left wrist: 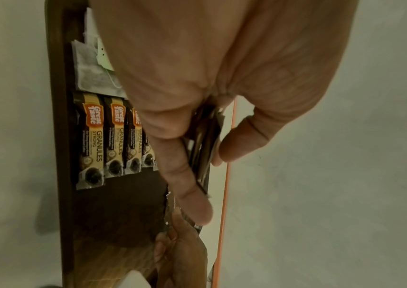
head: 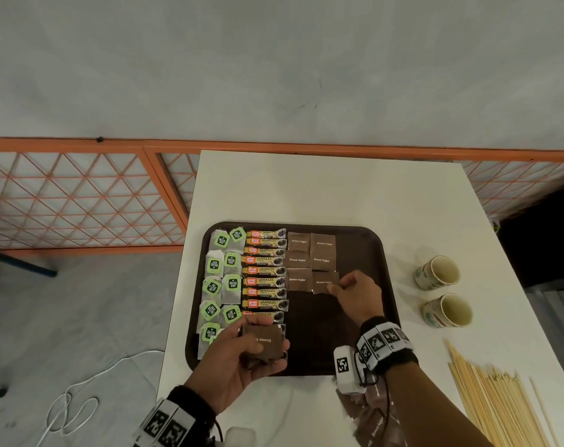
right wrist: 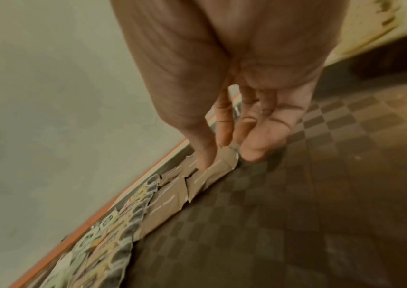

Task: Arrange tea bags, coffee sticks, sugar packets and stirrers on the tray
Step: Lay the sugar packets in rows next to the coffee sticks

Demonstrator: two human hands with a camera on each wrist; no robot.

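Note:
A dark brown tray (head: 354, 333) lies on the white table. On it, from the left, lie green-tagged tea bags (head: 214, 265), a column of coffee sticks (head: 264, 271) and several brown sugar packets (head: 322, 251) in two columns. My right hand (head: 333, 287) pinches the right edge of the lowest right packet (head: 322, 281), which lies on the tray; the right wrist view shows my thumb on this packet (right wrist: 212, 171). My left hand (head: 275, 337) grips a small stack of sugar packets (head: 262, 343) over the tray's near left part, seen edge-on as the stack (left wrist: 204, 148) in the left wrist view.
Two paper cups (head: 438, 272) (head: 448, 309) stand right of the tray. Wooden stirrers (head: 500, 408) lie in a heap at the table's near right. Loose sugar packets (head: 371, 424) lie on the table under my right forearm. An orange lattice fence (head: 80, 201) stands beyond the table.

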